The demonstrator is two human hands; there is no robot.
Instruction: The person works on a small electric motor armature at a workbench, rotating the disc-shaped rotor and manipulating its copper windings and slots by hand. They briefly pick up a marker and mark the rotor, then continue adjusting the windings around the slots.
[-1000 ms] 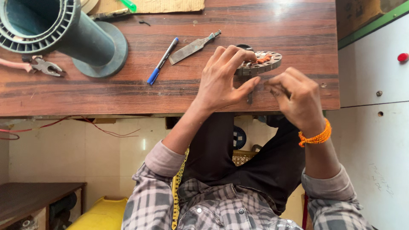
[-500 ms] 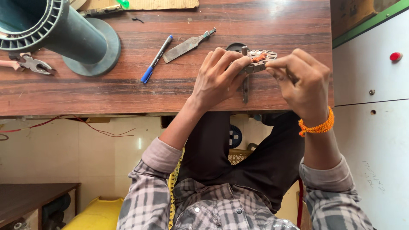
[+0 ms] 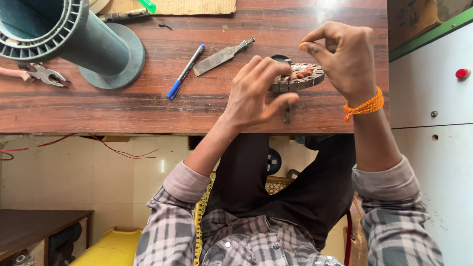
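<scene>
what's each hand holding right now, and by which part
The left hand grips the round slotted metal core at its near-left rim. The right hand hovers pinched above it; anything in the pinch is too thin to see.

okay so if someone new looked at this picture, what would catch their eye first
Two hands at the wooden table's near edge: the left hand grips a toothed metal ring holding copper windings, the right hand pinches above it. At far left stands a big grey-green tube, with a blue pen between.

Wooden workbench [image 3: 98,108], tiled floor [image 3: 98,177]
</scene>
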